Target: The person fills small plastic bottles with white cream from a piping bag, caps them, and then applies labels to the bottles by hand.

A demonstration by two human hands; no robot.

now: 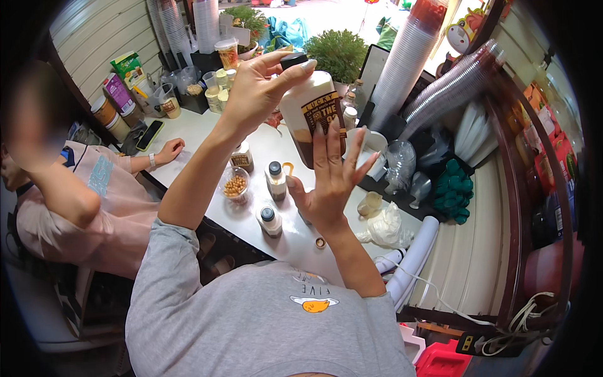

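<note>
My left hand [256, 89] grips a clear plastic bottle [294, 110] near its black cap [293, 59], holding it tilted above the table. Pale liquid and a darker brown layer show inside. A dark label [325, 106] with yellow print is on its side. Fingers spread, my right hand [325, 198] touches the label with its fingertips. Below on the table are a capped bottle [276, 186], another capped bottle [269, 225] nearer me, and a labelled bottle [241, 158] farther back. Beside them sits a clear cup of round brown pieces [234, 186].
On the white table [188, 125], a phone [150, 135] lies left, near another person's hand [170, 150]. Tall cup stacks [400, 61] and a potted plant [337, 54] line the back. A crumpled white bag [386, 226] and paper rolls [417, 257] lie right.
</note>
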